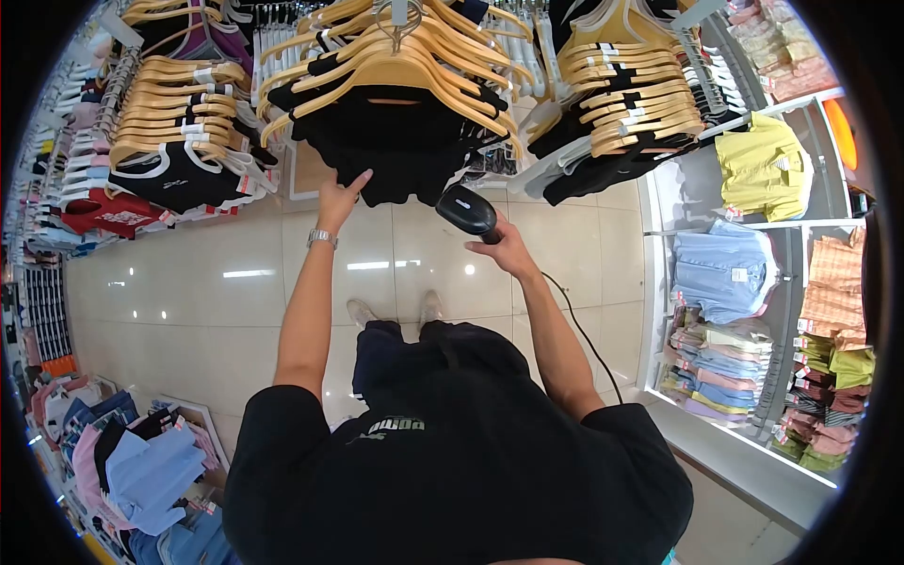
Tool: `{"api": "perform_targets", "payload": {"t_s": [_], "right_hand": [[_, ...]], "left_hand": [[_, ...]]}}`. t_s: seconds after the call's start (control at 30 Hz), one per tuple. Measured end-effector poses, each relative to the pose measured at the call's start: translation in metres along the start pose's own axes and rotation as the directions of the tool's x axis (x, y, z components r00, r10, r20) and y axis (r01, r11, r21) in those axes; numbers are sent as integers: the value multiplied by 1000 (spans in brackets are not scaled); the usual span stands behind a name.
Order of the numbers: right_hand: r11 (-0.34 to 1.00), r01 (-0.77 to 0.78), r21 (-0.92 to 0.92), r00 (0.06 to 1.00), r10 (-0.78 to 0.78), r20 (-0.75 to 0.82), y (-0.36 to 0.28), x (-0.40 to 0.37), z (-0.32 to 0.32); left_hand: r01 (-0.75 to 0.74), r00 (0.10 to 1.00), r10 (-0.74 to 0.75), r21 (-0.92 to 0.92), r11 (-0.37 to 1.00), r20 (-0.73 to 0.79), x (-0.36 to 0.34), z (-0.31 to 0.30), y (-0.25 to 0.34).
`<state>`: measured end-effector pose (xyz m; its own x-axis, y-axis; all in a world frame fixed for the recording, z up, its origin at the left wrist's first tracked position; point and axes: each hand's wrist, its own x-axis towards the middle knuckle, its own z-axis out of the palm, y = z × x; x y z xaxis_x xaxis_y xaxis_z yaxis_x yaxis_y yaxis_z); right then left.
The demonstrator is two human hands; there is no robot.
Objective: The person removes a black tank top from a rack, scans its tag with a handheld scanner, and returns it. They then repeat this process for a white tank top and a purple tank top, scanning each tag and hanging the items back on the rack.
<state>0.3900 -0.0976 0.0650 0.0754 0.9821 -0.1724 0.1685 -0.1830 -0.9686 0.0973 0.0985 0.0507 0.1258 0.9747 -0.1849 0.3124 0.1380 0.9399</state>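
In the head view my left hand [337,202], with a metal watch at the wrist, is at the lower left edge of a black garment [395,141]. Its thumb lies on the near side of the cloth, and the fingers are partly hidden. The garment hangs from a light wooden hanger [391,71] at the front of a packed rail. My right hand [507,252] is wrapped round the handle of a black barcode scanner [468,213]. The scanner's head points up and left, near the garment's lower right side, and a thin black cable [576,320] trails from it.
Further rails of tops on wooden hangers [184,108] flank the middle one, with another hanger row [640,89] on the right. White shelving [793,224] along the right holds folded shirts [725,268]. A low display of clothes [155,471] stands at lower left. Tiled floor lies below.
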Motion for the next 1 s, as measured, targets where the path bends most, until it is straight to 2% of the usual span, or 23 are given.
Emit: {"api": "perform_targets", "payload": {"t_s": [0.13, 0.17, 0.23, 0.33, 0.4, 0.5, 0.57, 0.63, 0.7, 0.8, 0.87, 0.9, 1.0], "right_hand": [[998, 28, -53, 1000, -28, 12, 2, 18, 1], [1000, 5, -30, 1000, -5, 6, 3, 21, 0], [999, -35, 18, 999, 35, 13, 1, 25, -1], [989, -127, 81, 991, 123, 58, 4, 28, -6], [954, -276, 114, 960, 268, 88, -7, 24, -11], [893, -403, 202, 909, 364, 203, -7, 20, -18], [861, -378, 340, 916, 294, 275, 3, 15, -16], [796, -283, 535, 947, 143, 288, 6, 9, -5], [755, -276, 595, 945, 99, 313, 6, 6, 7], [690, -320, 649, 920, 63, 387, 15, 5, 23], [679, -339, 651, 905, 47, 423, 12, 3, 27], [680, -349, 645, 914, 94, 394, 1, -4, 26], [743, -257, 618, 957, 109, 268, -16, -26, 13]], "left_hand": [[2, 986, -23, 132, 991, 164, -4, 8, -6], [88, 974, -70, -74, 993, 216, -2, 13, -18], [274, 934, -123, -452, 849, 334, 1, 25, -51], [494, 851, -146, -673, 550, 505, -14, 33, -54], [551, 817, -145, -681, 482, 559, -35, 36, -38], [660, 736, -150, -648, 380, 660, -60, 32, -16], [700, 698, -156, -619, 356, 699, -73, 30, -12], [736, 659, -143, -593, 326, 739, -81, 31, -14], [772, 617, -121, -568, 286, 777, -92, 31, -17], [776, 604, -79, -563, 285, 793, -106, 25, -12], [738, 656, -87, -612, 285, 750, -115, 15, 6], [715, 683, -90, -638, 285, 725, -119, 10, 9], [587, 778, -57, -693, 418, 626, -125, -20, -14]]}}
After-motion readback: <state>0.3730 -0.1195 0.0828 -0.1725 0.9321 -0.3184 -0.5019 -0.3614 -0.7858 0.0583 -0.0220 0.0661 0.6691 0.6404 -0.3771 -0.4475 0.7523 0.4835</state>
